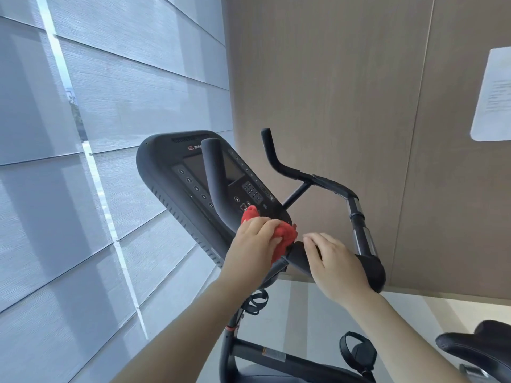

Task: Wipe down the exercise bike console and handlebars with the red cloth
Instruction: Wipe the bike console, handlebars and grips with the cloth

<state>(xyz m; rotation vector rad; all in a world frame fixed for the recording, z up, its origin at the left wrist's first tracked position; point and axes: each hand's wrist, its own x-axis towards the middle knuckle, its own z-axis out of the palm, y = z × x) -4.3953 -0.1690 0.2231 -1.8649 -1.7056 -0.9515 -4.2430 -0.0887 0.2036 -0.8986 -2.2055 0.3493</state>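
The red cloth (284,236) lies bunched at the lower corner of the console (163,172), where the console meets the middle of the handlebars (326,183). The left hand (254,241) lies on top of it. Its fingers (272,225) are bent over the bunch and hold it against the console edge. One part of the cloth shows above the knuckles, on the button panel, and a bigger part shows to the right of the fingers.

The right hand (334,261) is just beside the cloth but does not touch it. It rests on the black pad (300,259) of the handlebars, palm down. Its fingers (312,240) are close together, almost straight, and hold nothing.

The console is black, with a dark screen (232,170) and rows of small buttons. One horn of the handlebars rises in front of the screen, the other stands to the right. A grip with metal parts (362,233) runs down to the end of the pad.

Under the hands there are a bottle holder (258,298), the black frame (276,355) and a pedal (358,352) with a strap. The saddle (475,346) shows at the lower right edge. Grey blinds (83,189) fill the left side. Behind the bike is a brown wall (345,92) with a white sheet of paper (493,95) on it.
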